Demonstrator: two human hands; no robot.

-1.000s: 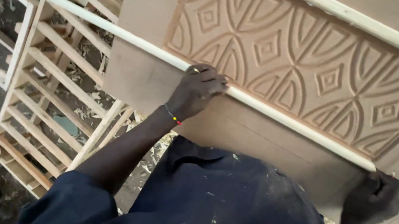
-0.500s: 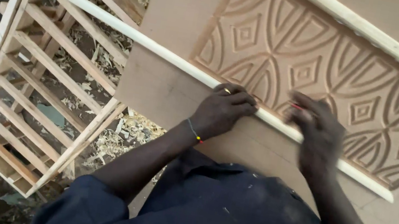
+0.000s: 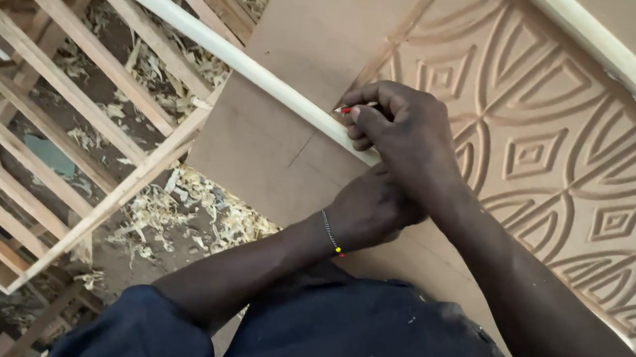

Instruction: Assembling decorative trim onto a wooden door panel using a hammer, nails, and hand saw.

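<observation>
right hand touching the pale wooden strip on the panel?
Touching. Head view: the right hand, pinching a red pencil, has its fingertips pressed on the pale wooden strip, no gap visible.

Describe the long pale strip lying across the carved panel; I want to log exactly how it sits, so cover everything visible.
The strip is a slim, pale, smooth-looking length of wood. It runs diagonally from the upper left, over the slatted frame, down onto the plain margin of the carved panel. Its lower stretch disappears beneath the hands. The right hand rests on it, holding a red pencil tip at its upper edge; the left hand sits just below, partly hidden.
</observation>
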